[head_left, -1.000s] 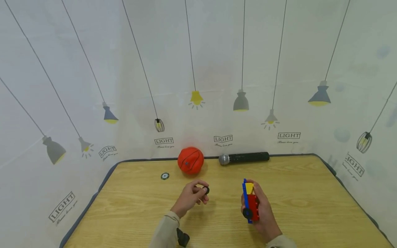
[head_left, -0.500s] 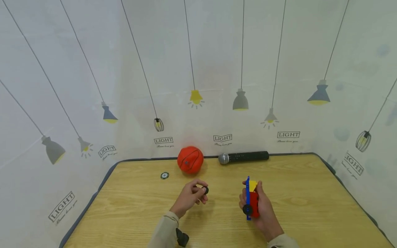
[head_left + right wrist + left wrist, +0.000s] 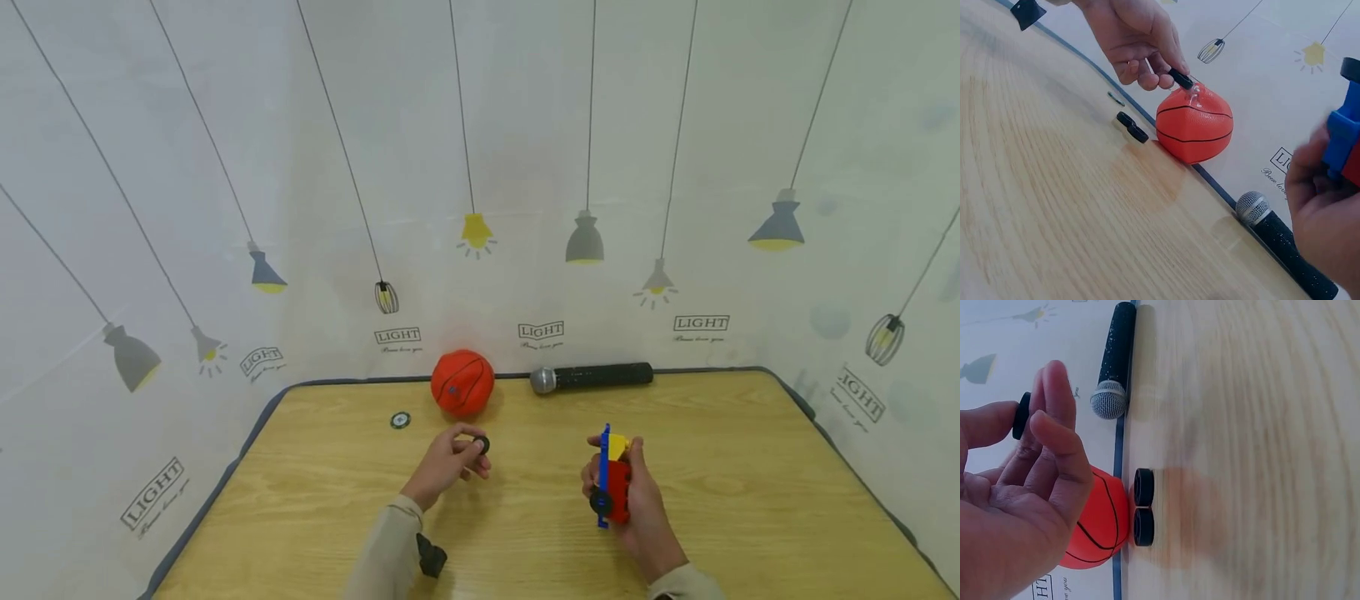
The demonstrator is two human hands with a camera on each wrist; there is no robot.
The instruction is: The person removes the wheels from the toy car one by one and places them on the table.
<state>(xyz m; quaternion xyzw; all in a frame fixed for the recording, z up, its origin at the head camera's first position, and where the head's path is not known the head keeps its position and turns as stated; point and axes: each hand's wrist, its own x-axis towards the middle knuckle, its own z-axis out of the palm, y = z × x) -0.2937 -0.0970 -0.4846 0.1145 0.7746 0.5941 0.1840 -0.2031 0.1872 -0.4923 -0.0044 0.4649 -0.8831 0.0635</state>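
Note:
My left hand (image 3: 446,461) pinches a small black toy wheel (image 3: 1022,415) between thumb and fingers, raised over the table. In my right hand (image 3: 647,517) is a toy truck, gripped with its blue base (image 3: 603,467) facing left. Red blocks (image 3: 618,492) and a yellow block (image 3: 617,446) sit along its other side. One black wheel (image 3: 601,501) shows low on the truck; the right wrist view shows another wheel (image 3: 1351,69) on it. Two loose black wheels (image 3: 1143,487) stand side by side on the table, hidden behind the left hand in the head view.
A red ball with black lines (image 3: 462,383) sits at the table's back edge. Right of it lies a black microphone (image 3: 592,377) with a silver head. A round chip (image 3: 401,420) lies left of the ball. Lamp-patterned sheeting (image 3: 337,250) surrounds the wooden table (image 3: 750,467).
My left hand has shifted slightly left and away from me with the wheel. My right hand has turned the truck a little and moved it slightly right and up in the head view.

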